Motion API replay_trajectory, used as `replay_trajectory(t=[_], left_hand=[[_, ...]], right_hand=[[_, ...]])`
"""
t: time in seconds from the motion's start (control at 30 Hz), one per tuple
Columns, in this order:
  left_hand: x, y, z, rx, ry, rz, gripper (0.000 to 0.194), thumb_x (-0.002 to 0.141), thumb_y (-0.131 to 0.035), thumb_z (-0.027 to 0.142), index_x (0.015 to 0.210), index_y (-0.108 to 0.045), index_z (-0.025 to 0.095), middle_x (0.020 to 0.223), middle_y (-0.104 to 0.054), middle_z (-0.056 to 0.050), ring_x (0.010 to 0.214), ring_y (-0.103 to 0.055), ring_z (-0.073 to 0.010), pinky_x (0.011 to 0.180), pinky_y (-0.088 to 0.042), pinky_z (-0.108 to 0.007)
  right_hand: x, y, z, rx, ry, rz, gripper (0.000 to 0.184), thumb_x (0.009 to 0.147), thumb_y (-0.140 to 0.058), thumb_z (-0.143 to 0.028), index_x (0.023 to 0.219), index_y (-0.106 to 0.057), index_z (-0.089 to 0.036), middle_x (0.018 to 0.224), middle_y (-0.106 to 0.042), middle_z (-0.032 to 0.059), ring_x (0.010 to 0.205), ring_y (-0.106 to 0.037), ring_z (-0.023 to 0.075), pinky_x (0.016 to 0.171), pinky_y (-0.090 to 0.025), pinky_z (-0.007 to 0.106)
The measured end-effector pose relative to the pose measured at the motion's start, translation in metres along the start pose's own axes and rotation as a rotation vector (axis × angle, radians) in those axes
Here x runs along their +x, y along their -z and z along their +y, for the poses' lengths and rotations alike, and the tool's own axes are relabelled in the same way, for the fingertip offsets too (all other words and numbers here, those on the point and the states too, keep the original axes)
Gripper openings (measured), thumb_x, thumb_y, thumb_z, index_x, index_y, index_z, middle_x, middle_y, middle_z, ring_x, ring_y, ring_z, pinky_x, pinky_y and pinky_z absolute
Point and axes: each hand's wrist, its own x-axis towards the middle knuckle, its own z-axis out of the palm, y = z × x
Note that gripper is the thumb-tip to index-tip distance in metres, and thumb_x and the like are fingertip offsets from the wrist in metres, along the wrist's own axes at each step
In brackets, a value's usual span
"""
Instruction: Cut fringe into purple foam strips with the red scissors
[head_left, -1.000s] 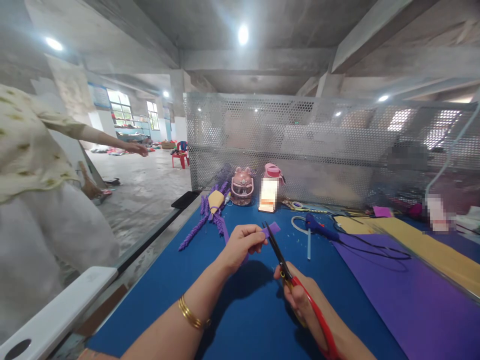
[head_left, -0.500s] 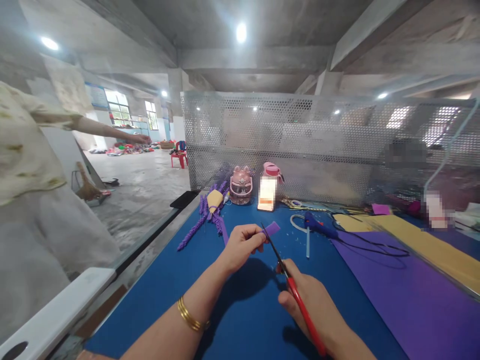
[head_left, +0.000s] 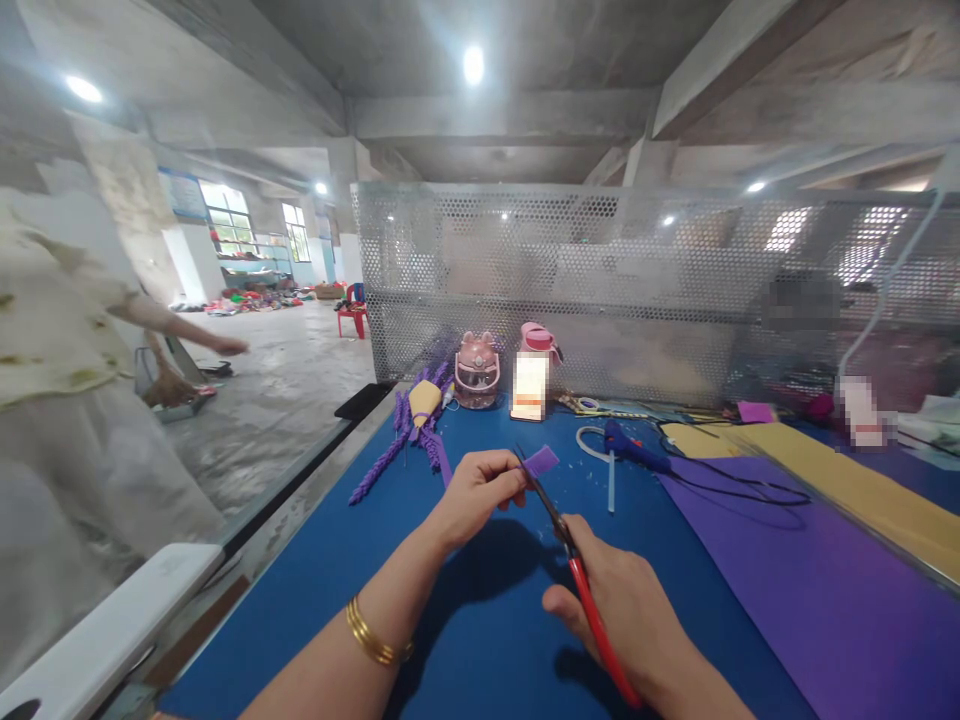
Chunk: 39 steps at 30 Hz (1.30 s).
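Cutting above the blue table (head_left: pixel 322 565) is best done with the red scissors (head_left: pixel 577 575) held steady in the right hand (head_left: pixel 622 590), its fingers partly hidden around them, while the left hand (head_left: pixel 480 492) should be held clear, thumb and fingers pinching one end of the purple strip (head_left: pixel 542 460) at the scissor tips.

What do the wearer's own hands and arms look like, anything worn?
Left hand: no glove, no sleeve in view; stacked gold-coloured bangles circle the forearm, shiny and rounded. Right hand: no glove, sleeve or bracelet in view. No rings can be made out on either, though some fingers are hidden.
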Motion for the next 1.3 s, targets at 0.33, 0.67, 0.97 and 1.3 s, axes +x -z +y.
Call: replay_trajectory(t=[0.33, 0.67, 0.97, 1.3], left_hand=[[0.0, 0.0012, -0.0004, -0.014, 0.004, -0.016, 0.024, 0.075, -0.055, 0.033, 0.064, -0.059, 0.012, 0.055, -0.056, 0.0, 0.047, -0.042, -0.0064, 0.047, -0.032, -0.018], [0.0005, 0.0017, -0.0012, -0.029, -0.003, -0.026, 0.025, 0.075, -0.056, 0.035, 0.064, -0.06, 0.012, 0.056, -0.056, 0.0, 0.047, -0.043, -0.0062, 0.045, -0.031, -0.017], [-0.0001, 0.0012, 0.0005, -0.04, 0.001, -0.02, 0.028, 0.073, -0.058, 0.037, 0.063, -0.06, 0.012, 0.055, -0.056, 0.0, 0.047, -0.042, -0.0063, 0.045, -0.032, -0.017], [0.0001, 0.0008, 0.0002, -0.048, 0.008, -0.023, 0.027, 0.074, -0.057, 0.036, 0.063, -0.059, 0.012, 0.055, -0.055, 0.0, 0.046, -0.042, -0.006, 0.044, -0.031, -0.017]], right_hand=[[0.0008, 0.0014, -0.0005, 0.048, -0.029, -0.032, 0.067, 0.076, -0.011, -0.077, 0.094, -0.042, -0.021, 0.053, -0.053, -0.0033, 0.045, -0.055, 0.0206, 0.044, -0.028, 0.024], [0.0005, 0.0017, 0.0001, 0.025, 0.003, 0.011, 0.066, 0.078, -0.011, -0.074, 0.093, -0.044, -0.02, 0.048, -0.052, -0.004, 0.04, -0.054, 0.0193, 0.041, -0.027, 0.023], [0.0015, 0.0012, 0.0011, 0.014, -0.009, -0.005, 0.067, 0.079, -0.006, -0.073, 0.092, -0.044, -0.02, 0.049, -0.054, -0.0018, 0.044, -0.058, 0.0221, 0.042, -0.03, 0.024], [0.001, -0.0003, 0.0009, -0.004, 0.012, 0.021, 0.069, 0.08, -0.005, -0.072, 0.093, -0.046, -0.018, 0.047, -0.053, -0.0018, 0.04, -0.055, 0.0206, 0.041, -0.03, 0.024]])
